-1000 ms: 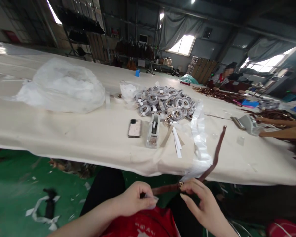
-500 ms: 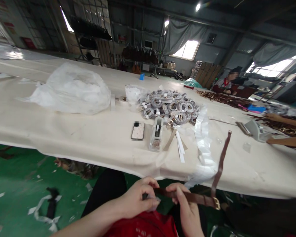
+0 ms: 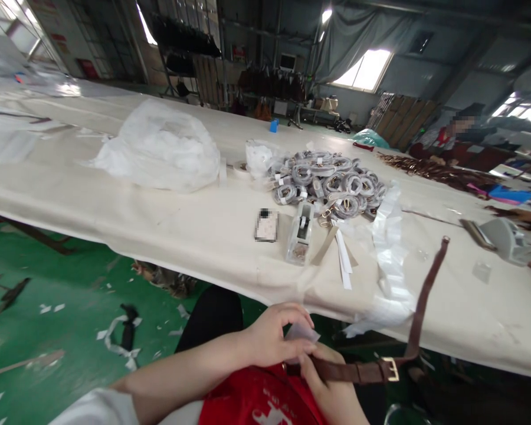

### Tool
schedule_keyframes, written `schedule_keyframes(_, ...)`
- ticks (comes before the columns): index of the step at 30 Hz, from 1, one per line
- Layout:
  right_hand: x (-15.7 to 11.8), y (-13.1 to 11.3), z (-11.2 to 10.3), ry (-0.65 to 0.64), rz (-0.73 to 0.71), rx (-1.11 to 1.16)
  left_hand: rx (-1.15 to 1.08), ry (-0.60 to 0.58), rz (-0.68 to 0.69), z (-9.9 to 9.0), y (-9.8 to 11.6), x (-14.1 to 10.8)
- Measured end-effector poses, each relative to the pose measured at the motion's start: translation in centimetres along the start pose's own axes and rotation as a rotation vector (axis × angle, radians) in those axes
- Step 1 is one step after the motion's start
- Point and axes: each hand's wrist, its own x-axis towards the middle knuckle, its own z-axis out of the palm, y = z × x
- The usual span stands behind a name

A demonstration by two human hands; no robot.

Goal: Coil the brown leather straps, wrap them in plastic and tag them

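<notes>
Low in the head view, my right hand [image 3: 334, 386] is closed round a brown leather strap [image 3: 354, 372] with a gold buckle. Past the buckle, the strap runs up over the table edge and its far end lies on the cloth. My left hand [image 3: 272, 336] pinches a small translucent piece of plastic film [image 3: 302, 333] between thumb and fingers. Both hands meet above the red apron [image 3: 248, 398], and the film is close to the strap's near end. The left fingertips are partly hidden by the film.
On the cream-covered table [image 3: 194, 221] are a tape dispenser [image 3: 300, 236], a phone [image 3: 266, 226], paper strips [image 3: 343, 260] and a pile of coiled wrapped straps [image 3: 331, 180]. A large plastic bag [image 3: 159, 147] and plastic film sleeves [image 3: 390, 254] lie there too. A person [image 3: 446, 139] sits at the far right.
My left hand has moved toward my right hand, and the plastic film now stands up clearly between its fingers. The right hand keeps the strap. The view has swung left.
</notes>
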Motion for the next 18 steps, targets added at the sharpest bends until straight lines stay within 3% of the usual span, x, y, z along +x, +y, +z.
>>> schedule_keyframes(4,-0.1,-0.2,-0.8,0.055,0.049,-0.022,0.045,-0.081,-0.05,-0.2,-0.5,-0.2)
schedule_keyframes(9,-0.6,-0.8,-3.5,0.101,0.143,0.045,0.181,-0.08,-0.204,-0.8,-1.5,-0.8)
schedule_keyframes(12,-1.1,-1.1,-5.7,0.295,0.187,0.134,0.208,-0.075,-0.245,-0.9,-2.6,-1.2)
schedule_keyframes(16,-1.1,-2.0,-8.1,0.613,0.11,0.244,0.23,-0.081,-0.327,-0.6,-4.5,-1.5)
schedule_keyframes(18,-0.8,-2.6,-8.7,0.705,0.095,0.273,0.225,-0.124,-0.367,-0.5,-5.4,-1.7)
